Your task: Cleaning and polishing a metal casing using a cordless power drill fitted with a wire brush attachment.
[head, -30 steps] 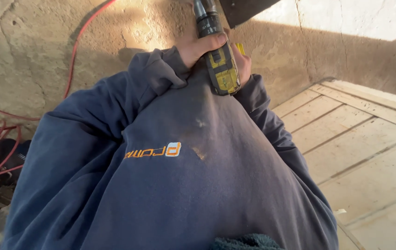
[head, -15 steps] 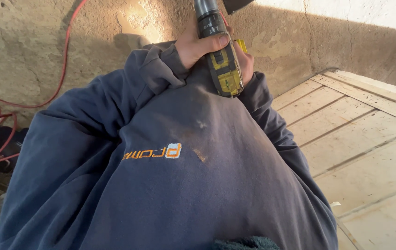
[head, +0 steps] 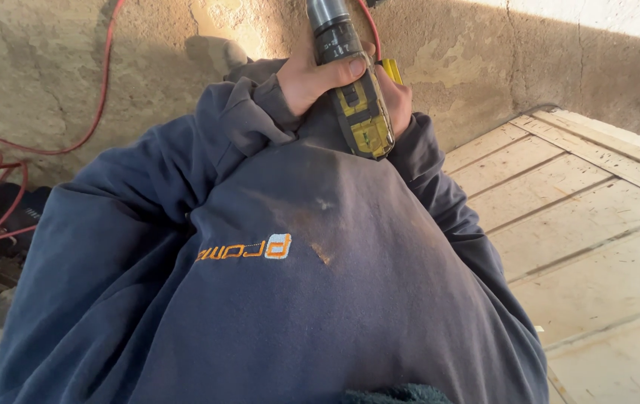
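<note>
Red cable (head: 5, 176) loops over rough concrete floor (head: 110, 90). Left hand (head: 318, 78) and right hand (head: 397, 101) are both clamped around a scuffed black-and-yellow drill (head: 354, 90), held just above the navy fleece sweatshirt (head: 297, 299). Pale wooden planks (head: 582, 224) lie at right.

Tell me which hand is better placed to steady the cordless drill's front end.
Left, probably. The left hand already wraps the cordless drill just behind the chuck, with the thumb lying across the body. The right hand sits farther back, at the yellow-and-black rear part, mostly hidden behind the tool.
</note>
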